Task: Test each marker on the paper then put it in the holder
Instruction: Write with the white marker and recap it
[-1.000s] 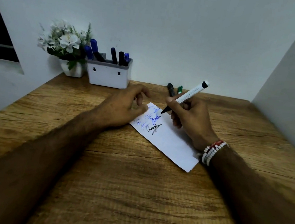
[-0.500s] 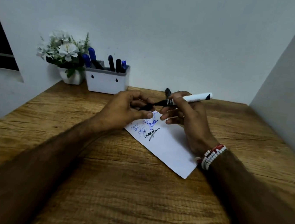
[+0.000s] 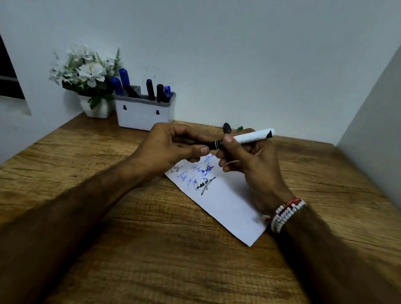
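Your right hand (image 3: pixel 250 167) grasps the white marker (image 3: pixel 251 136) by its barrel. Your left hand (image 3: pixel 170 146) pinches the black cap (image 3: pixel 210 145) at its tip end, just above the paper (image 3: pixel 228 205). The scribbles there, in 2 colours, cannot be read. The holder (image 3: pixel 143 118) stands far left.

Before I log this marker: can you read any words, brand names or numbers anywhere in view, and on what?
No text can be read anywhere in this view.
paper: blue and black test scribbles, like handwriting but illegible.
marker: white barrel with a black patch near its end; no label can be made out.
holder: two dark keyhole-shaped marks, no lettering.
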